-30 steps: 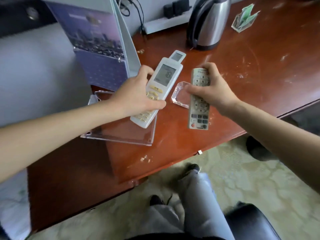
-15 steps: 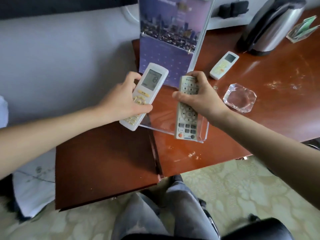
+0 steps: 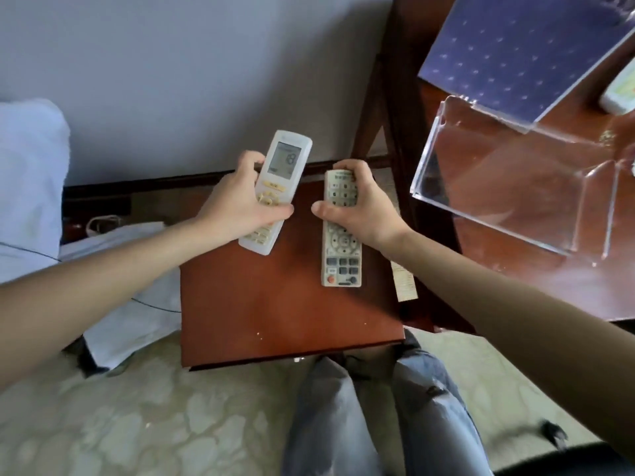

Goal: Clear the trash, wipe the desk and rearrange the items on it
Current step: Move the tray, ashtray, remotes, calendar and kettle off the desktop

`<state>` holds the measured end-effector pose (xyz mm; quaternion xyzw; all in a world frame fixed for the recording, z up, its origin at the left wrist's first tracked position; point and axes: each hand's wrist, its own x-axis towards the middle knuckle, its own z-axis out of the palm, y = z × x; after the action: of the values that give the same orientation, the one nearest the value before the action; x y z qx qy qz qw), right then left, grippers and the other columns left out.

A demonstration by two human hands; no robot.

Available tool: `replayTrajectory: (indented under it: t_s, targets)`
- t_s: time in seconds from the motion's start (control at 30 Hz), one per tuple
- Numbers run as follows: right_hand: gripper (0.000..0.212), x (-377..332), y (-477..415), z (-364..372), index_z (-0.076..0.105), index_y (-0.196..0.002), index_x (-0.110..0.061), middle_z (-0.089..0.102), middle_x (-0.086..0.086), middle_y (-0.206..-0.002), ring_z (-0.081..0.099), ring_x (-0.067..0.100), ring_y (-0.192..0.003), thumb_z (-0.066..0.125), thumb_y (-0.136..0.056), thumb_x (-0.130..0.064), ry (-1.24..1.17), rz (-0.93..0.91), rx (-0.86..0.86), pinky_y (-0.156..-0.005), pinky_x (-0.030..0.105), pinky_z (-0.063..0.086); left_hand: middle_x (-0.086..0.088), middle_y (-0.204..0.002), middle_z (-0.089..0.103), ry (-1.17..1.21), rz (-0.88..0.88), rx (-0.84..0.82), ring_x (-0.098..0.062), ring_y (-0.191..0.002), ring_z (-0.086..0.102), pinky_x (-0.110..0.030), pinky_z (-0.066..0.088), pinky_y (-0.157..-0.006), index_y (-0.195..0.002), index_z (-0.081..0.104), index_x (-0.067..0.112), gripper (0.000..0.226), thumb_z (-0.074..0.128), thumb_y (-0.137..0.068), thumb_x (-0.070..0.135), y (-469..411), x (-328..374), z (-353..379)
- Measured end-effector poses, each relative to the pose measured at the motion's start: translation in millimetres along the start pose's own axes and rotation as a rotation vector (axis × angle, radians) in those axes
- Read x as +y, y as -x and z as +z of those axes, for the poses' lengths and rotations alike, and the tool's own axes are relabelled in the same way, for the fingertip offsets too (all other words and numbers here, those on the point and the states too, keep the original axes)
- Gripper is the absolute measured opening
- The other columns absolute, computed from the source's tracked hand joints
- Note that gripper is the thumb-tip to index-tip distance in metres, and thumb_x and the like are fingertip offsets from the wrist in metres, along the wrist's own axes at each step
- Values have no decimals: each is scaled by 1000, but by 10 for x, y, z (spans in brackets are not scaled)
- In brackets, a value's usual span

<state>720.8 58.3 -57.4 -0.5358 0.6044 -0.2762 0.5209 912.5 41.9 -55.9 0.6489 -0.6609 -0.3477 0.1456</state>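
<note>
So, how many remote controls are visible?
3. The white air-conditioner remote is in the left hand, the grey TV remote in the right hand, and a third remote lies on the desk, cut off at right.

A single wide-angle view from the person's head looks steeply down and forward, close over both forearms (image 3: 120,269). The left grip (image 3: 240,204) and right grip (image 3: 357,207) sit mid-frame, near the lens. Below them show knees (image 3: 343,407) and carpet (image 3: 137,424); right of the right grip the desk (image 3: 567,290) runs off-frame.
</note>
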Motion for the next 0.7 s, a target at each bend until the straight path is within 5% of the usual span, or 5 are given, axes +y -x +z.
replayTrajectory:
  t_s: [0.2,0.43,0.53,0.7]
  targets:
    - [71,756,-510,486,28,-131,-17,48,-6,-105,53,0,-83,74,-77,-23,-26,160,66,-64,7,44,7,-93,63,10,-104,-50,-12,-79,64,-25,47,-63,-119,32,18,67,77,-71,32,-234,-901,516]
    - [76,1624,-977,673,32,-139,-25,36,6,-129,40,10,-100,73,-75,-25,159,274,193,-85,21,35,0,-103,53,67,-126,-117,-10,-83,61,-20,47,-64,-106,26,16,64,78,-70,27,-535,-1369,1400]
    - [78,1853,-1138,753,27,-143,-26,34,7,-133,41,14,-112,71,-78,-26,187,272,205,-92,25,35,-5,-117,40,109,-110,-118,-18,-90,59,-32,52,-78,-116,24,15,70,77,-71,26,-629,-1405,1660]
    - [81,2064,-1305,829,21,-146,-24,32,9,-137,34,25,-128,68,-80,-30,177,277,258,-105,36,35,-2,-116,26,96,-118,-107,-16,-79,55,-24,45,-71,-131,17,15,78,73,-77,23,-742,-1418,1872]
